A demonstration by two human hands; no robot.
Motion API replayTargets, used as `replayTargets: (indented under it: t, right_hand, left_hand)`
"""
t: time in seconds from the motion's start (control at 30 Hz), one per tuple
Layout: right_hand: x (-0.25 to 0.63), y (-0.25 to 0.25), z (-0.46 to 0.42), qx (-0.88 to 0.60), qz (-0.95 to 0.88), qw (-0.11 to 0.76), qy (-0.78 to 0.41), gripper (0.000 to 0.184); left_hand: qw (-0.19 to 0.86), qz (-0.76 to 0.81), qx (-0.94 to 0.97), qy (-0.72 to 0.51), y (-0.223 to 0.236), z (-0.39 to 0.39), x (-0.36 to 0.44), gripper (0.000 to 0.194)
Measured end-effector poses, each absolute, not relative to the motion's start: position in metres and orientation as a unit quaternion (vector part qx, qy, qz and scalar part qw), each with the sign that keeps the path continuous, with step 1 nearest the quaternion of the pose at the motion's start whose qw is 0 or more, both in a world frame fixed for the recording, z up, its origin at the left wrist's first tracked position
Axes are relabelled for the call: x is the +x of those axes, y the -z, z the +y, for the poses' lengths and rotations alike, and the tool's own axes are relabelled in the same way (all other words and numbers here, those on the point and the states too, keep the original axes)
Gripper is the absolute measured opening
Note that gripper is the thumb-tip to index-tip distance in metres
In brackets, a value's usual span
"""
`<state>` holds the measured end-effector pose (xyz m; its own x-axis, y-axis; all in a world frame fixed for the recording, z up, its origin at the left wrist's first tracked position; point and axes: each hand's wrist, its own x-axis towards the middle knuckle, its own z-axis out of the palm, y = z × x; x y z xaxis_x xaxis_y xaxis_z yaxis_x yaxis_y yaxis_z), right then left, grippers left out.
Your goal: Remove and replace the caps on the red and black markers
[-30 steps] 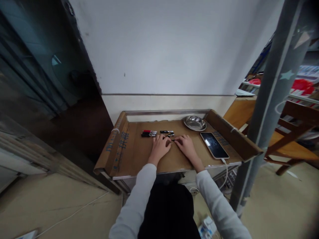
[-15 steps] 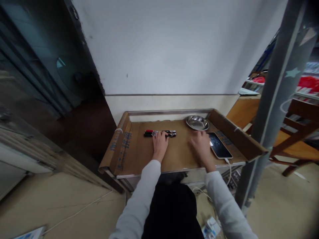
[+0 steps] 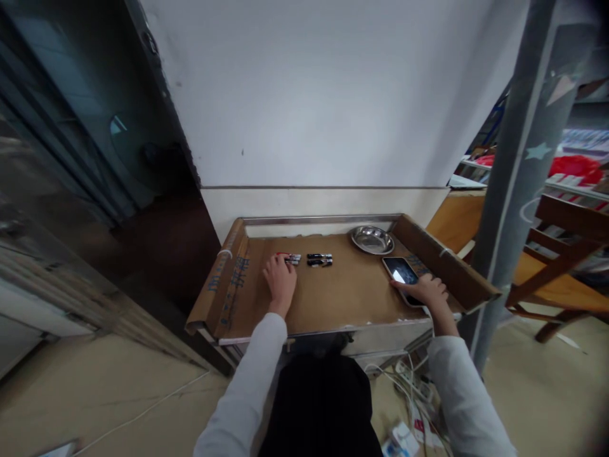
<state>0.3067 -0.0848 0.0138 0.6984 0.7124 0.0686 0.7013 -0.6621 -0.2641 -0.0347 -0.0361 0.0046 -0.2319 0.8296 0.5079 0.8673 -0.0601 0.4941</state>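
Observation:
My left hand (image 3: 280, 278) bends its fingers over the left pair of marker pens (image 3: 295, 256), red and dark with pale ends; it covers part of them. Just to the right, across a small gap, lie two black marker pens (image 3: 319, 259) side by side. My right hand (image 3: 428, 292) grips the smartphone (image 3: 404, 273), thumb across its left edge and fingers at the right side. The phone lies face up on the cardboard and its lower end is partly hidden by the hand.
A shiny round metal dish (image 3: 373, 240) stands at the back right of the cardboard-lined table (image 3: 333, 304). Folded cardboard sides (image 3: 451, 263) rise left and right. A grey post (image 3: 511, 190) and a wooden chair (image 3: 556, 273) stand to the right. Cables (image 3: 404, 381) hang below.
My left hand has moved left, and a gap has opened in the row of marker pens. My right hand has gone from beside the phone onto it; the phone has shifted slightly left.

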Motion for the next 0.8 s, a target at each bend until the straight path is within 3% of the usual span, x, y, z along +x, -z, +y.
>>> replayTargets:
  t: [0.17, 0.43, 0.5, 0.6, 0.7, 0.8]
  right_hand:
    - [0.311, -0.011, -0.084, -0.907, -0.394, 0.144, -0.035, 0.103]
    - [0.303, -0.017, -0.088, -0.907, -0.393, 0.153, -0.017, 0.097]
    - [0.285, -0.021, -0.090, -0.899, -0.393, 0.190, 0.022, 0.088]
    - [0.240, -0.030, -0.090, -0.837, -0.443, 0.319, 0.035, 0.069]
    - [0.184, -0.041, -0.088, -0.690, -0.561, 0.433, -0.149, 0.047]
    - [0.142, -0.050, -0.086, -0.551, -0.517, 0.505, -0.417, 0.041]
  left_hand:
    - [-0.008, -0.631, -0.680, 0.372, -0.003, -0.031, -0.069, 0.028]
    - [0.010, -0.652, -0.695, 0.303, 0.002, -0.040, -0.078, 0.016]
    - [-0.017, -0.638, -0.704, 0.312, 0.003, -0.046, -0.083, 0.015]
    - [-0.107, -0.548, -0.741, 0.374, -0.002, -0.061, -0.081, 0.014]
    - [-0.185, -0.457, -0.765, 0.415, -0.017, -0.076, -0.065, 0.016]
    - [-0.214, -0.397, -0.784, 0.427, -0.035, -0.081, -0.042, 0.016]
